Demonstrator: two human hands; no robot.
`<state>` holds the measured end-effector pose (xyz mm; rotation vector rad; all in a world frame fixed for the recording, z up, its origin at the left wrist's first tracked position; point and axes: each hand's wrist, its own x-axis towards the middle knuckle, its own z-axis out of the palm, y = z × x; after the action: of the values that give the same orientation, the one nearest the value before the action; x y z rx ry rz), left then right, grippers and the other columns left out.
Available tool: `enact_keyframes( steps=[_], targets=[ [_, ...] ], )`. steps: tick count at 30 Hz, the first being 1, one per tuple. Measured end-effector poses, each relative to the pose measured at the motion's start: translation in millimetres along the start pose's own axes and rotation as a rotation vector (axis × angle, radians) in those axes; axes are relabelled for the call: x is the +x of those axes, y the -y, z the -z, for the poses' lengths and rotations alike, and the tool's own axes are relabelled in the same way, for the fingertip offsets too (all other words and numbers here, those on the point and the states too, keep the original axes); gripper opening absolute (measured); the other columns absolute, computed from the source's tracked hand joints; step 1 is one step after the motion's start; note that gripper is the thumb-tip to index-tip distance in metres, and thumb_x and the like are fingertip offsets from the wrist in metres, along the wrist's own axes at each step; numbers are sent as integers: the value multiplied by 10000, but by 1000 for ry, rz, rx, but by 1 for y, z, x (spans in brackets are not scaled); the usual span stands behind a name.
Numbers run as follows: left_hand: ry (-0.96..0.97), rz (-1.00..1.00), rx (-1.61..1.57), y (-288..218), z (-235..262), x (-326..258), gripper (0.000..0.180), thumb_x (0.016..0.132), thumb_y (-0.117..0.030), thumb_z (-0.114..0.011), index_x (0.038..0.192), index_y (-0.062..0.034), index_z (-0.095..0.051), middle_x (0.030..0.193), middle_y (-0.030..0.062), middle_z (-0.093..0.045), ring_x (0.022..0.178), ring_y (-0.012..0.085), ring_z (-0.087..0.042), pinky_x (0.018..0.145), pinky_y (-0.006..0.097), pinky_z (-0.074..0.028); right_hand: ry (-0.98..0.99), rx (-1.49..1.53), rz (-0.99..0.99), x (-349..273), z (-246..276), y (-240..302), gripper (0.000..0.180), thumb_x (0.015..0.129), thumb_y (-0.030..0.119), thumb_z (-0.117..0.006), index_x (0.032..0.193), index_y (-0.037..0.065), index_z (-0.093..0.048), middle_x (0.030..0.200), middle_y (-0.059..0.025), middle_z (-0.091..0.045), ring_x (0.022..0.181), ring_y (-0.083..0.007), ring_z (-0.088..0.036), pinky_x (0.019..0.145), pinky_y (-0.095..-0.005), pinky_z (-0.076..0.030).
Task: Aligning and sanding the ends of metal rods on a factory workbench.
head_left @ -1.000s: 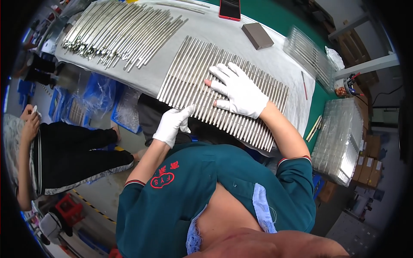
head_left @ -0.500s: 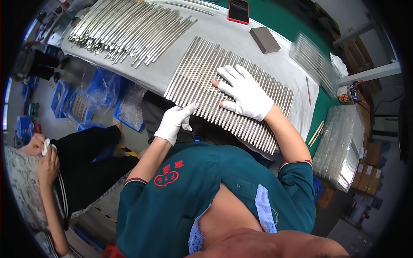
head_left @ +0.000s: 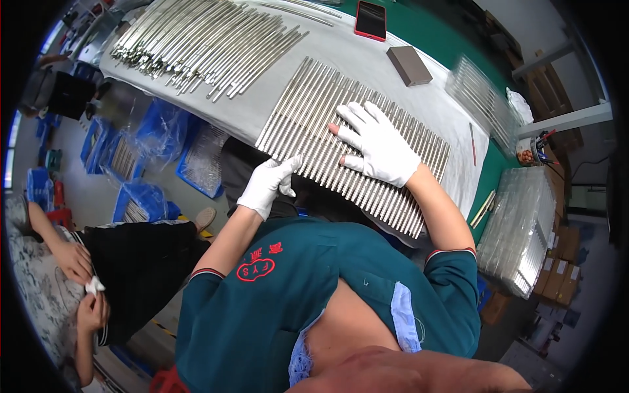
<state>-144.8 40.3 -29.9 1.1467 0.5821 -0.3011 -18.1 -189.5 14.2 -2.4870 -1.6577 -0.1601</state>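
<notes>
A row of silvery metal rods lies side by side on the white cloth in front of me. My right hand, in a white glove with two bare fingertips, rests flat across the rods with its fingers spread. At the row's near edge my left hand, also gloved, is closed with its fingertips at a rod's end. The glove partly hides that end. Farther left, a large heap of similar rods covers the cloth.
A phone and a dark box lie beyond the rods. To the right are clear plastic trays, a thin red stick and a cup of tools. Blue crates and a co-worker's hands are at left.
Both my hands keep nearly the same pose on the rods; the view has shifted slightly. At the left, the co-worker's hands, holding something white, have moved lower and to the right.
</notes>
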Motion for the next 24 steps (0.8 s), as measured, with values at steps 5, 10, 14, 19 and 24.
enact_keyframes(
  steps=[5, 10, 14, 19, 24],
  targets=[
    [-45, -83, 45, -9, 1, -1, 273, 841, -282, -755, 843, -71, -582, 599, -37, -472, 499, 58, -436, 502, 246, -459, -15, 0, 3, -1, -1, -1, 592, 940, 517, -443, 1367, 111, -495, 1428, -201, -422, 1343, -347, -365, 1128, -478, -235],
    [-30, -69, 7, -4, 11, 7, 235, 871, -255, -721, 801, -68, -598, 580, -28, -481, 468, 63, -428, 483, 254, -453, -14, 0, 4, 0, 0, 0, 593, 940, 517, -442, 1369, 111, -493, 1429, -201, -422, 1344, -348, -362, 1129, -479, -231],
    [-16, -34, 33, -9, 11, 2, 221, 884, -246, -702, 826, -48, -624, 571, -20, -486, 453, 80, -433, 475, 261, -451, 56, 23, -20, 0, 3, 1, 628, 926, 510, -473, 1401, 99, -453, 1473, -211, -364, 1379, -365, -325, 1155, -479, -200],
    [-29, -25, 67, -9, 13, -2, 231, 891, -255, -693, 881, -29, -647, 577, -17, -491, 467, 85, -446, 478, 259, -450, 50, 32, -19, 0, 4, 1, 629, 923, 514, -477, 1392, 96, -462, 1465, -212, -375, 1375, -366, -331, 1153, -482, -202],
    [-84, -56, 73, -14, 7, -3, 249, 880, -279, -710, 833, -48, -630, 576, -16, -487, 485, 84, -456, 491, 256, -461, 49, 28, -21, 0, 3, 0, 625, 920, 510, -484, 1387, 95, -468, 1460, -215, -380, 1372, -368, -333, 1153, -484, -203]
  ],
)
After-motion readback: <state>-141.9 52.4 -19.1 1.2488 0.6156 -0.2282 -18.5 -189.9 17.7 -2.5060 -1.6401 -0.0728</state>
